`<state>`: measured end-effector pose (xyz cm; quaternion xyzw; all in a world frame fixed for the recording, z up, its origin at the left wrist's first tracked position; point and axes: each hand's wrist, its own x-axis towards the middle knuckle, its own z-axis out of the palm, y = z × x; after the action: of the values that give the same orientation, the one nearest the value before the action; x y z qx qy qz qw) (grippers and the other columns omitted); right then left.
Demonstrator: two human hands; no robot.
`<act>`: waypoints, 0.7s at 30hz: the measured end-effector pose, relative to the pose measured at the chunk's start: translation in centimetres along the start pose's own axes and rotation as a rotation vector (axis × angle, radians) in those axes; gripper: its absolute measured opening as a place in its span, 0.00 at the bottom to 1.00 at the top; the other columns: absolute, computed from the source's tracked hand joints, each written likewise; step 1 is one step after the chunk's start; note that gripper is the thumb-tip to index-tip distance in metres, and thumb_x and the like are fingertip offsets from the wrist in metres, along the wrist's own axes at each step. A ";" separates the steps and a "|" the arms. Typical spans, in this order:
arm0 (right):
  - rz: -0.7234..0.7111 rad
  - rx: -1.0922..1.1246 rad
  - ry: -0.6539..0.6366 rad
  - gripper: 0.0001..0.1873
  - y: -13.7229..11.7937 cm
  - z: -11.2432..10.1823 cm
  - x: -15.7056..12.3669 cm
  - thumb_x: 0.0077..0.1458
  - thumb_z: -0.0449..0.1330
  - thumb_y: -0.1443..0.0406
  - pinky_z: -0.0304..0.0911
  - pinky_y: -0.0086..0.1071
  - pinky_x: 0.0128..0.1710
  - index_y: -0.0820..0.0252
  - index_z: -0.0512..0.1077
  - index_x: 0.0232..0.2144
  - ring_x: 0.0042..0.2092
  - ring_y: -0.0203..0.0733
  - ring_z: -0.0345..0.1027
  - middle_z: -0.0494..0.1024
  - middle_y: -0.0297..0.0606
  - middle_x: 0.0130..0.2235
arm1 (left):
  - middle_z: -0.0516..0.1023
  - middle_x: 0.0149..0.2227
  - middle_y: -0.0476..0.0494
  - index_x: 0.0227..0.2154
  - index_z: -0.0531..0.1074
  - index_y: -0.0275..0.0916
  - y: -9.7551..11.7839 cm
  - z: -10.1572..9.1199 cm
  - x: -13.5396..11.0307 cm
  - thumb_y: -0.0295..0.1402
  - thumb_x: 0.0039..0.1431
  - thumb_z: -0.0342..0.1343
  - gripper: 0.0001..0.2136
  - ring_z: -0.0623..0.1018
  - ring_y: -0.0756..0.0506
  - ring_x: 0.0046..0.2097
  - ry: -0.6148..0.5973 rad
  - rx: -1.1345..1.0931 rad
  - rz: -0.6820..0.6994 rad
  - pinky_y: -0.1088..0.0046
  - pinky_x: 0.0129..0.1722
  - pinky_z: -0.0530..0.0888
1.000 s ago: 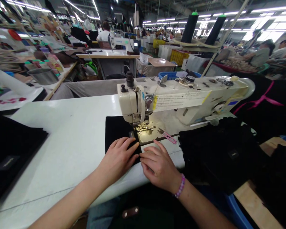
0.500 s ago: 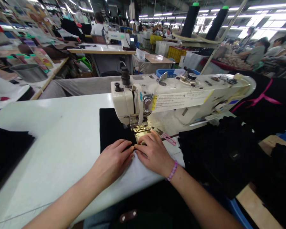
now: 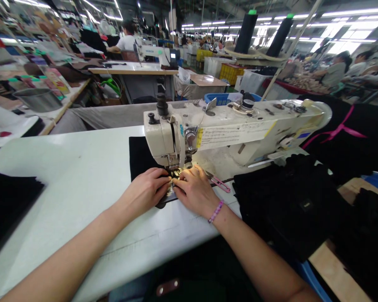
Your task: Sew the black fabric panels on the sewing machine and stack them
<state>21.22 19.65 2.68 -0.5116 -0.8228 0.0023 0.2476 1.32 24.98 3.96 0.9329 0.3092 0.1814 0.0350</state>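
Observation:
A cream sewing machine (image 3: 233, 130) stands on the white table (image 3: 82, 184). A black fabric piece (image 3: 139, 157) lies under its head and runs off to the left. My left hand (image 3: 145, 191) rests on the near edge of the fabric, fingers curled and pinching it just in front of the presser foot (image 3: 178, 171). My right hand (image 3: 193, 191) sits beside it, fingers bent and pressed on the fabric at the lit needle plate. The two hands' fingertips touch. A beaded bracelet (image 3: 216, 211) is on my right wrist.
Pink-handled thread snips (image 3: 219, 182) lie right of my right hand. A heap of black fabric pieces (image 3: 290, 201) fills the table's right side; another black stack (image 3: 6, 201) lies at the left edge. Two black thread cones (image 3: 245, 31) rise behind. Other people work at distant tables.
Both hands slid forward with the black fabric, from the table's near edge up to the presser foot. The fingers went from flat to pinched together.

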 end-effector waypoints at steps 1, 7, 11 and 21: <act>0.007 0.003 0.000 0.07 -0.1 -0.1 -0.2 0.64 0.60 0.62 0.50 0.52 0.63 0.54 0.79 0.41 0.48 0.47 0.63 0.75 0.38 0.41 | 0.79 0.43 0.37 0.37 0.81 0.38 -0.3 0.0 0.2 0.36 0.68 0.48 0.16 0.78 0.40 0.45 -0.007 0.009 0.004 0.60 0.46 0.78; 0.066 0.049 -0.004 0.10 -1.5 -0.8 -3.2 0.64 0.61 0.60 0.51 0.53 0.64 0.56 0.77 0.45 0.50 0.48 0.64 0.75 0.39 0.46 | 0.79 0.43 0.37 0.42 0.81 0.39 -1.2 0.4 0.5 0.36 0.68 0.48 0.15 0.77 0.40 0.46 0.026 0.012 -0.016 0.58 0.49 0.77; 0.097 0.062 0.031 0.15 -2.7 -0.4 -5.3 0.64 0.60 0.60 0.56 0.51 0.62 0.58 0.74 0.51 0.52 0.50 0.64 0.74 0.43 0.50 | 0.79 0.44 0.36 0.43 0.80 0.38 -1.0 0.6 0.3 0.37 0.68 0.48 0.16 0.77 0.39 0.47 0.078 0.009 -0.016 0.58 0.50 0.77; 0.048 0.057 0.090 0.10 -3.0 -0.2 -5.5 0.63 0.60 0.63 0.63 0.45 0.53 0.58 0.75 0.45 0.48 0.49 0.65 0.75 0.43 0.45 | 0.73 0.60 0.32 0.55 0.73 0.35 -0.1 1.6 -0.2 0.39 0.68 0.47 0.20 0.70 0.35 0.62 0.036 0.102 -0.318 0.49 0.64 0.64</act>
<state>20.74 13.57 1.41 -0.5236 -0.7978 0.0087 0.2987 1.68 25.05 2.42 0.8693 0.4622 0.1746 0.0104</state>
